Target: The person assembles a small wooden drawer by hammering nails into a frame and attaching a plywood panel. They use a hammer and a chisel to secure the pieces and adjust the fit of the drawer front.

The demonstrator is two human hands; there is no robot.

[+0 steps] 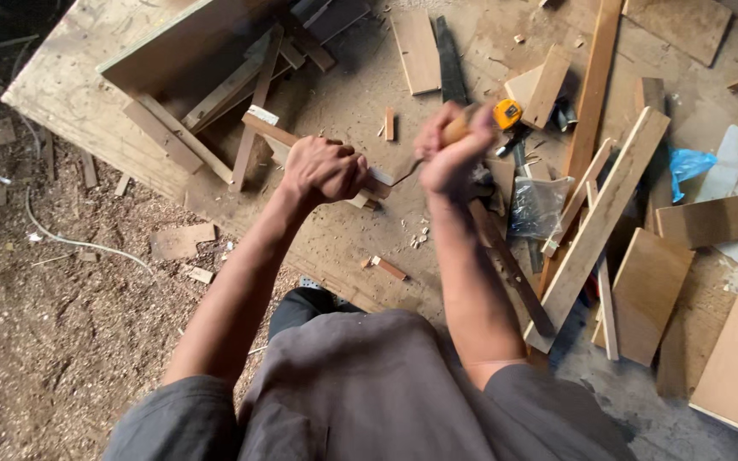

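Observation:
My left hand [322, 169] is closed around a slim wooden stick [271, 130] that lies across the dusty workbench [61, 85]. My right hand [448, 154] is fisted on the pale wooden handle [457, 128] of a hand tool, whose dark blade [405, 173] points left toward the stick's near end by my left fist. The two hands are a short gap apart. Wood chips [420, 235] lie scattered on the bench below the hands.
A yellow tape measure [507, 113] and a clear plastic bag [538, 205] sit just right of my right hand. Long planks [604, 213] and flat boards [647, 290] crowd the right side. Stacked offcuts [215, 102] lie at upper left. Sawdust floor [53, 324] with a white cable [70, 241].

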